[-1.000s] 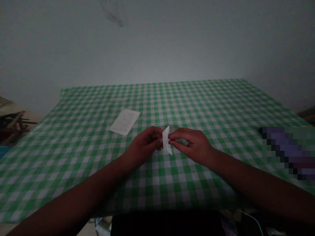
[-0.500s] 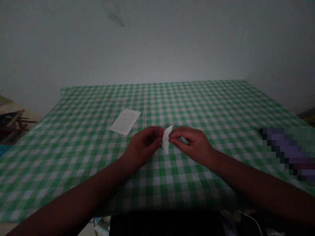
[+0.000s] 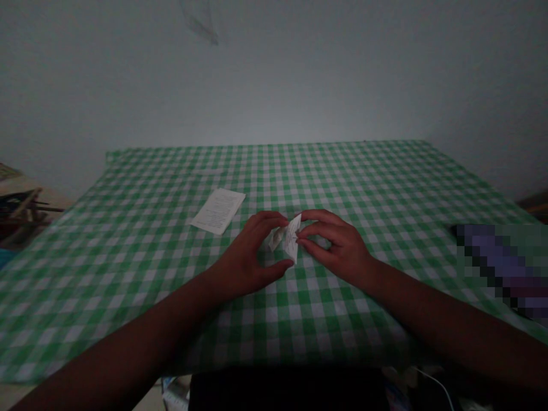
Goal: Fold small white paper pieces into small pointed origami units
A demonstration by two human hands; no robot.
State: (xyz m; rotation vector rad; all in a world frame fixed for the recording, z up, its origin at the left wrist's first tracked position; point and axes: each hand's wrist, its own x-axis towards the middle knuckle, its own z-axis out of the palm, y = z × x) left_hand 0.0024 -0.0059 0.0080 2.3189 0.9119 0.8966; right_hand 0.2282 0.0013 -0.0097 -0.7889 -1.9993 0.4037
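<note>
A small folded piece of printed paper [image 3: 291, 237] is held above the tablecloth, with pointed corners at top and bottom and another folded flap to its left. My right hand [image 3: 336, 240] pinches its right side between thumb and fingers. Around its left side, my left hand [image 3: 250, 251] is spread, thumb and fingers wide apart. The left thumb tip is by the paper's lower corner and the fingertips are near its top; whether they touch it I cannot tell.
A small stack of printed sheets [image 3: 219, 211] lies beyond my left hand. The table wears a green and white checked cloth [image 3: 274, 319]. At the right edge lies a pixelated dark and purple object [image 3: 496, 257]. A pale wall [image 3: 274, 74] stands behind the table.
My left hand has opened from a pinch on the paper, its thumb dropping away from the fingers. The paper's left flap now shows. My right hand keeps its pinch almost in place.
</note>
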